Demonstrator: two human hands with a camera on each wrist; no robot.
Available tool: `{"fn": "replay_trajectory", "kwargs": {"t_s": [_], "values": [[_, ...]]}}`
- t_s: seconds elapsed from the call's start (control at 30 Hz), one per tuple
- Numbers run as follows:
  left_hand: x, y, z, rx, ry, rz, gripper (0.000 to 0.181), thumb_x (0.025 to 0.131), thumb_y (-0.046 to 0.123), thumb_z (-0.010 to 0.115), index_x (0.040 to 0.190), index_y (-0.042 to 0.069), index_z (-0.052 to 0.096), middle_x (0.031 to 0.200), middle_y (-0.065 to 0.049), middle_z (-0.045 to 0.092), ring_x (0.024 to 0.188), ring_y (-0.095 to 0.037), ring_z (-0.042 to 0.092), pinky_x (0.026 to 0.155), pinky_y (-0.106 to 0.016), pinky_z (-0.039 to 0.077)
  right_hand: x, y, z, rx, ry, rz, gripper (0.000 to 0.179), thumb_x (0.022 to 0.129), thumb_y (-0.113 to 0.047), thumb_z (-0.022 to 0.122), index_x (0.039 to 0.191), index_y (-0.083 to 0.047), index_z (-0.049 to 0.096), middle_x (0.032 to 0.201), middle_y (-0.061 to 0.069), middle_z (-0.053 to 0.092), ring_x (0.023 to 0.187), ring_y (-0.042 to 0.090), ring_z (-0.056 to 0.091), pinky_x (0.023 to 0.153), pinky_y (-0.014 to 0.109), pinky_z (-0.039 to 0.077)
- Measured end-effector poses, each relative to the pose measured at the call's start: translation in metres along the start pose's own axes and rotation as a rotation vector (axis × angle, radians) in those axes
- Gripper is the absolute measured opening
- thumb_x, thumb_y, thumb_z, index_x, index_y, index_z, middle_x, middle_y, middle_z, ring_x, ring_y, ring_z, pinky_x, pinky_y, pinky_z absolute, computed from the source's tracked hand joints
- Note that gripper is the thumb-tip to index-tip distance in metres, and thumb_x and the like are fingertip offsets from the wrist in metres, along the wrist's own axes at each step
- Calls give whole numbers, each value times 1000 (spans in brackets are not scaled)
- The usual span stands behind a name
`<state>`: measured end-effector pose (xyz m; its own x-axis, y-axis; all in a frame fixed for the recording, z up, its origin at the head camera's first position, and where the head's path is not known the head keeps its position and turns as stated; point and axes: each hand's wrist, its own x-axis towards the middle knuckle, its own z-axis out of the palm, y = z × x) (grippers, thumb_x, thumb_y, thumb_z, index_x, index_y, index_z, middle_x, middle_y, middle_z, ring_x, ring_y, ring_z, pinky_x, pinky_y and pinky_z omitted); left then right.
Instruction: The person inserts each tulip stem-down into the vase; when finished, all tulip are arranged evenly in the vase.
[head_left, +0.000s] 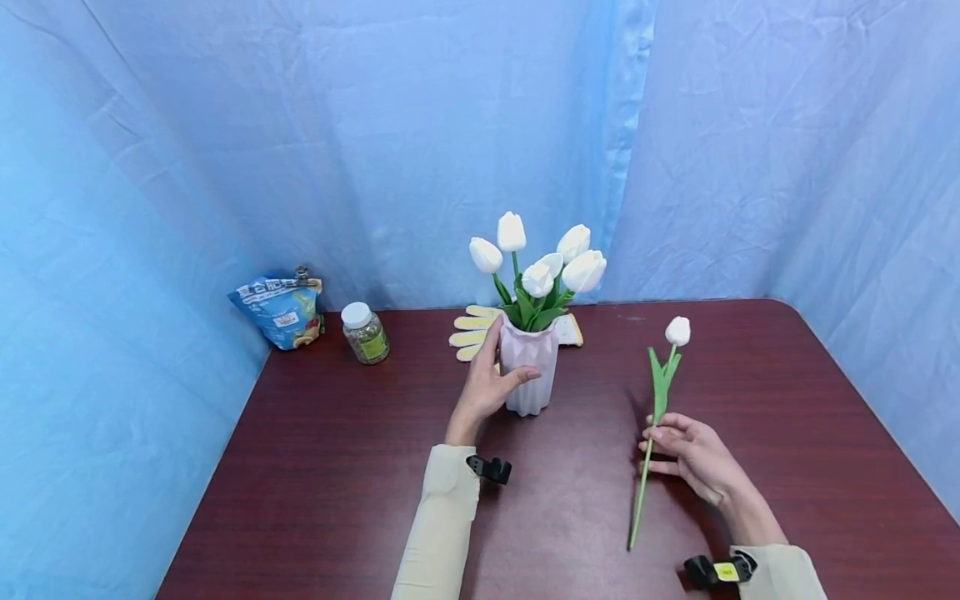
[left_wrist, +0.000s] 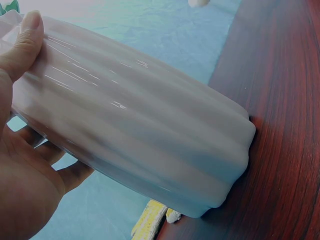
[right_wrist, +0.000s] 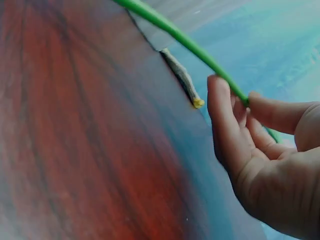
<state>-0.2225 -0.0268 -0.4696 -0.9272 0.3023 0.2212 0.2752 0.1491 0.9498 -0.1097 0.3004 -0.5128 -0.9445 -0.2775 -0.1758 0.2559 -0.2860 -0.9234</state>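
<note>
A white fluted vase [head_left: 529, 371] stands upright on the table, holding several white tulips [head_left: 538, 279] with green leaves. My left hand [head_left: 483, 387] grips the vase from its left side. In the left wrist view the thumb [left_wrist: 30, 37] lies across the front of the vase [left_wrist: 130, 110], while the other fingers go behind it. To the right, my right hand [head_left: 693, 454] pinches a single tulip [head_left: 660, 387] by its green stem between thumb and fingers, bloom upward. The right wrist view shows the stem [right_wrist: 195, 47] passing through the fingertips; its bloom is outside that view.
A white and yellow work glove [head_left: 472, 329] lies behind the vase. At the back left are a white-lidded jar [head_left: 366, 333] and a blue snack bag [head_left: 279, 310] with a clip. Blue curtains [head_left: 420, 150] hang behind the dark red table [head_left: 322, 483].
</note>
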Motion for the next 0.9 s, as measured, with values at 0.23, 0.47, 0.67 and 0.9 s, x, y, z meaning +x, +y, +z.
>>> {"fn": "replay_trajectory", "kwargs": {"t_s": [0.23, 0.47, 0.67, 0.9], "values": [[-1, 1, 0, 1, 4, 1, 120, 72, 72, 74, 162, 18, 16, 168, -10, 22, 150, -33, 34, 117, -57, 35, -1, -1, -1, 204, -135, -117, 38, 107, 3, 30, 120, -13, 62, 105, -1, 69, 100, 14, 72, 86, 38, 61], [-1, 0, 0, -11, 7, 6, 120, 72, 70, 75, 162, 17, 17, 167, -11, 25, 149, -33, 35, 117, -57, 35, -1, -3, 3, 360, -169, -218, 45, 107, 6, 20, 124, -8, 60, 108, 5, 70, 102, 18, 71, 87, 38, 60], [-1, 0, 0, -3, 4, 2, 121, 71, 72, 74, 162, 17, 16, 167, -10, 24, 149, -33, 36, 116, -57, 36, 1, -8, 9, 460, -166, -309, 44, 107, 8, 18, 122, -3, 58, 109, 9, 68, 104, 22, 71, 87, 38, 61], [0, 1, 0, 5, 1, -1, 122, 70, 76, 72, 162, 18, 16, 167, -10, 24, 150, -33, 35, 117, -57, 36, 3, -16, 18, 539, -178, -401, 46, 106, 9, 14, 120, -1, 57, 109, 13, 66, 106, 25, 71, 89, 40, 60]]}}
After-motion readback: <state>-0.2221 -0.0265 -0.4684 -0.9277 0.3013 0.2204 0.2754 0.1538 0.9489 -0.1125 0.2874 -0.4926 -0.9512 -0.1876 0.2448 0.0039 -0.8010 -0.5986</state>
